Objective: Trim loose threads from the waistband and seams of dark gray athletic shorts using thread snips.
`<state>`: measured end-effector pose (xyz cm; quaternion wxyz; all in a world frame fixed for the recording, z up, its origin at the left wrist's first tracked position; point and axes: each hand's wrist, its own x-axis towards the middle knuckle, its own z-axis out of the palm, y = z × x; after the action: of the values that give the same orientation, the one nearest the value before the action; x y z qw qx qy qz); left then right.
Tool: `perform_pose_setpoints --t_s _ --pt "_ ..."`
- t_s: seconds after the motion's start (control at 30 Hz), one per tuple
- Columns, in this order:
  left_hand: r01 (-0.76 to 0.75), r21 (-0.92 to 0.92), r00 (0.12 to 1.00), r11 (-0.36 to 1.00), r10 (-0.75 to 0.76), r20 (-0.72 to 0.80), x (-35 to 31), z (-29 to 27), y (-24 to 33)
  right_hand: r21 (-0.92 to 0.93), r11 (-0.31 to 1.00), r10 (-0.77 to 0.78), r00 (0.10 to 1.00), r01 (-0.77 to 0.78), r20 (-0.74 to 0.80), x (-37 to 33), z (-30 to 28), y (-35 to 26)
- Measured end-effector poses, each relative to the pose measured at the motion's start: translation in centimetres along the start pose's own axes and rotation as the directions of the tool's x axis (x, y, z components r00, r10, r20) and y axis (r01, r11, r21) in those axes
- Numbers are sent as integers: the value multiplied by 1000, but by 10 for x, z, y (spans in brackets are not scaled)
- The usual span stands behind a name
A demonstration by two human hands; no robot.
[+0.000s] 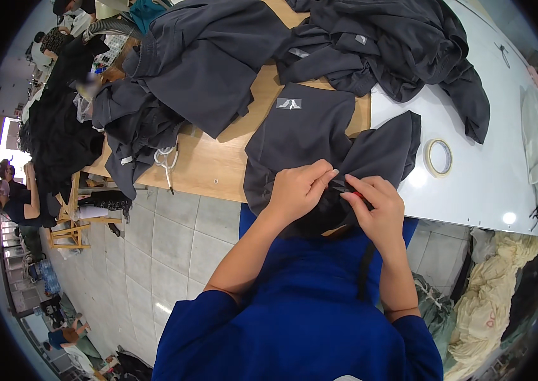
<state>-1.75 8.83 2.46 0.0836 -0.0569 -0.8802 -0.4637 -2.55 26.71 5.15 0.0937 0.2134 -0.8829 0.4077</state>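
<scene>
A pair of dark grey shorts (pixel 307 136) lies over the near edge of the wooden table, both legs pointing away from me. A light rectangular patch (pixel 289 103) sits near the hem of the left leg. My left hand (pixel 301 188) pinches the cloth near the crotch between thumb and fingertips. Beside it, almost touching, my right hand (pixel 377 206) is closed, its thumb and forefinger pressed at the same spot. A small red thing (pixel 359 195) shows between its fingers; most of it is hidden, so I cannot tell its kind. Bunched dark cloth hangs below both hands.
More dark grey garments (pixel 212 57) are heaped at the back left, and another pile (pixel 396 44) at the back right. A tape roll (pixel 438 157) lies on the white tabletop (pixel 472 190). White cord (pixel 166 159) rests at the wooden table's edge. Cream cloth (pixel 491 305) is bundled below right.
</scene>
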Motion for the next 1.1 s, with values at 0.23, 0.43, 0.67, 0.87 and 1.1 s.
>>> perform_pose_setpoints --t_s 0.23,0.43,0.67,0.87,1.1 --pt "105 -390 993 915 -120 -15 -3 -13 -10 -14 998 -65 998 64 -28 2 1 0" --pt "-24 -55 831 998 -11 -556 3 -53 -30 412 847 372 928 -337 -6 -16 -5 22" --pt "-127 89 992 988 127 4 -25 -11 4 351 858 360 927 -375 109 -26 -5 20" --pt "-36 24 984 999 40 -173 -10 0 -11 246 912 324 944 -328 60 -34 -3 21" --pt "118 -514 867 850 -340 -363 -5 -38 -38 133 956 266 964 -262 -15 -40 8 35"
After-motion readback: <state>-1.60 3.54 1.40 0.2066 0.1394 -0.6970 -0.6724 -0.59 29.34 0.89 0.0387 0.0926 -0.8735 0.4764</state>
